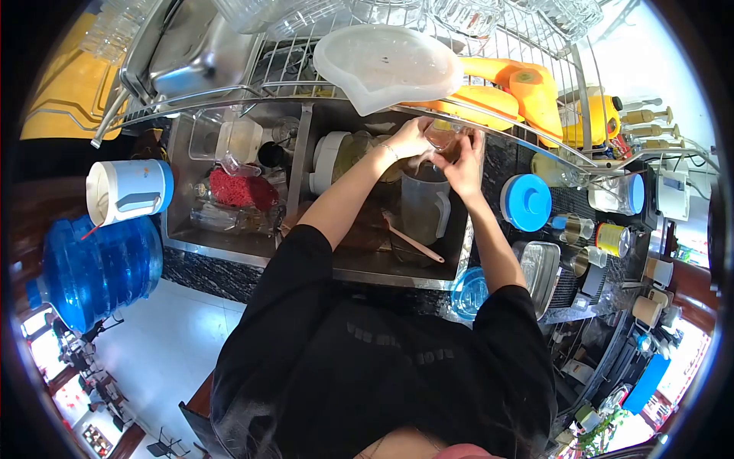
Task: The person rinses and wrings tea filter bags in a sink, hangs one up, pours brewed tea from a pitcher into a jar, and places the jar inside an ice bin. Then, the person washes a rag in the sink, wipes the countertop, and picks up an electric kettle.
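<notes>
Above the right sink basin, my left hand (pixel 413 139) is closed around the left side of a small clear glass (pixel 443 135). My right hand (pixel 463 165) is closed on the glass from the right, near its lower edge. Just below my hands, a translucent pitcher (pixel 427 205) with a side handle stands in the basin. A light-handled brush or utensil (pixel 414 240) leans across the basin beside it. Left of the pitcher lies a large jar (pixel 355 157) with a white lid (pixel 329 162), partly hidden by my left forearm.
The left basin holds a red mesh scrubber (pixel 243 189) and several clear containers. Over the sink hangs a wire rack (pixel 306 84) with a white heart-shaped tray (pixel 386 63) and yellow-orange items (pixel 527 92). A blue-lidded container (pixel 527 203) stands on the right counter. Blue water bottle (pixel 103 268) at left.
</notes>
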Action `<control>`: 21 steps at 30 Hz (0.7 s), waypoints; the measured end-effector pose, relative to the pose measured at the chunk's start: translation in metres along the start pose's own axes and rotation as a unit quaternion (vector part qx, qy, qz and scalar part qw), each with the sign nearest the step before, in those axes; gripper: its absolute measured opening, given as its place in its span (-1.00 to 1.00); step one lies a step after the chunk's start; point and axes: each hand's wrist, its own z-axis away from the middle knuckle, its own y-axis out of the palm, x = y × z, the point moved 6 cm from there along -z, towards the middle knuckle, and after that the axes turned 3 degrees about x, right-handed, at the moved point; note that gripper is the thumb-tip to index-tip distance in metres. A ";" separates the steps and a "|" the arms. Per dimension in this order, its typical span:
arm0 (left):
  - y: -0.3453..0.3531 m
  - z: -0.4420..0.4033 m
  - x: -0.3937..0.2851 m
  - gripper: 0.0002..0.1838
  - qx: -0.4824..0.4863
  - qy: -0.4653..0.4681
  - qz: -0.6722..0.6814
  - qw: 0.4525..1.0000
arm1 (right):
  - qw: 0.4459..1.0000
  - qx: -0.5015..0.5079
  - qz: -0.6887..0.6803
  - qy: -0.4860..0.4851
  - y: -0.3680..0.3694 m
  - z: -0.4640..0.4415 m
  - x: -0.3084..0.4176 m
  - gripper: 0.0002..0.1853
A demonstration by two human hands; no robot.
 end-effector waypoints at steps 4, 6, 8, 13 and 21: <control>-0.015 -0.001 -0.009 -0.79 -0.035 0.012 -0.080 0.996 | 0.983 -0.010 0.143 -0.113 0.002 -0.008 0.003 -0.89; -0.022 -0.001 -0.007 -0.77 -0.055 -0.007 -0.108 0.993 | 0.997 0.021 0.078 0.014 -0.011 -0.018 0.001 -0.95; -0.019 -0.005 -0.005 -0.75 -0.065 -0.013 -0.118 0.991 | 0.995 0.036 0.049 0.075 -0.015 -0.022 -0.004 -0.96; -0.007 -0.004 0.002 -0.67 -0.099 0.084 0.073 0.989 | 0.924 0.040 -0.281 0.257 0.000 -0.022 -0.032 -0.92; -0.006 0.005 -0.026 -0.70 0.028 0.026 -0.443 0.896 | 0.854 -0.056 -0.395 0.334 -0.027 -0.027 -0.047 -0.89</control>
